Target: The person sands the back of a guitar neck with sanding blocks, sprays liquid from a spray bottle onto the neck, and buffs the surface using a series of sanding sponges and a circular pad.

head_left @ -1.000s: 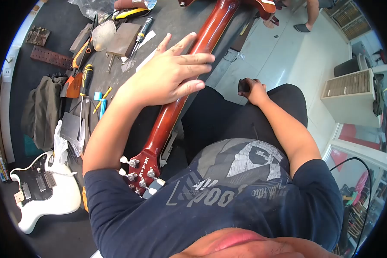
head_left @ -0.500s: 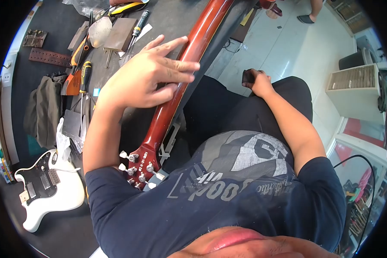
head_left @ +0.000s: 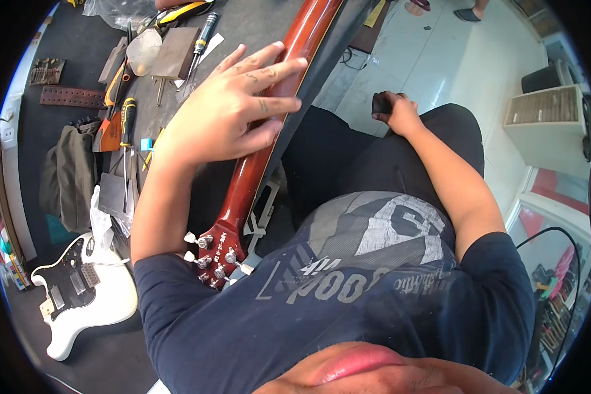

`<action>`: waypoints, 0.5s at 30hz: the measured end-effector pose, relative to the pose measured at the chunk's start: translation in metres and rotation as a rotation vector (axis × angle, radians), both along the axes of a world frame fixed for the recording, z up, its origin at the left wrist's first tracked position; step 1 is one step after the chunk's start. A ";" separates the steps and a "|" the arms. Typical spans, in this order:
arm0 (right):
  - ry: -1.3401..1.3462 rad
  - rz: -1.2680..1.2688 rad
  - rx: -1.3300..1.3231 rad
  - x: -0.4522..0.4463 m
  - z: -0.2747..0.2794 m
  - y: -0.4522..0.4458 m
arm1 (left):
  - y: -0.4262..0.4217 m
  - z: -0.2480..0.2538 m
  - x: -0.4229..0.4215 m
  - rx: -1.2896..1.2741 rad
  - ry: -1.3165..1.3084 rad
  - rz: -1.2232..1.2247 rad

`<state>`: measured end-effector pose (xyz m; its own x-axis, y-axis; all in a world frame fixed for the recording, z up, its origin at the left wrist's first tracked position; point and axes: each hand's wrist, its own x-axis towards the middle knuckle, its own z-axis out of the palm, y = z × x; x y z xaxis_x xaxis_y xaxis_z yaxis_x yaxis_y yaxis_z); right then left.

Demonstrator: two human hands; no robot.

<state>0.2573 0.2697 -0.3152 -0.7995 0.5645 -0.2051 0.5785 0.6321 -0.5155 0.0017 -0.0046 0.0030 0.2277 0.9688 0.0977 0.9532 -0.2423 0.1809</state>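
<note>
A guitar neck point(head_left: 241, 176) with a glossy red-brown back lies diagonally before me. Its headstock point(head_left: 220, 253), with metal tuners and pale buttons, is close to my chest. My left hand point(head_left: 246, 98) rests palm down across the back of the neck, fingers spread and stretched out, thumb toward the headstock. Over my right thigh, my right hand point(head_left: 404, 117) is closed around a small dark block-like piece point(head_left: 379, 105); its exact kind does not show. The guitar's body is out of view.
On the dark bench lie a white electric guitar body point(head_left: 105, 295), a yellow-black screwdriver point(head_left: 129, 121), an orange-handled saw point(head_left: 111, 128), a metal block point(head_left: 176, 54), another screwdriver point(head_left: 207, 33) and dark cloth point(head_left: 69, 171). A cabinet point(head_left: 545, 125) stands at right; another person's foot point(head_left: 467, 14) shows.
My left hand's fingers have spread wider on the neck, and the hand lies flatter across it. The whole view has shifted slightly. My right hand still holds the dark piece.
</note>
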 end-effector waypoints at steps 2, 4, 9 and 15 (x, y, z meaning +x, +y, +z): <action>-0.001 -0.028 0.005 0.000 0.006 0.001 | -0.001 0.011 0.002 -0.053 -0.071 -0.076; -0.008 -0.053 0.008 -0.001 0.015 -0.004 | 0.001 0.002 -0.002 -0.009 -0.206 -0.065; 0.437 -0.240 -0.008 -0.014 0.035 -0.013 | -0.010 0.025 0.043 -0.204 -0.158 0.635; 0.986 0.088 0.127 -0.048 0.137 -0.075 | -0.013 0.015 0.062 -0.280 -0.078 0.659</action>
<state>0.2093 0.1945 -0.1783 -0.6202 0.4664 0.6307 -0.1231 0.7362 -0.6655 0.0633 -0.0175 0.0185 -0.4107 0.8934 -0.1819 0.8669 0.4444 0.2257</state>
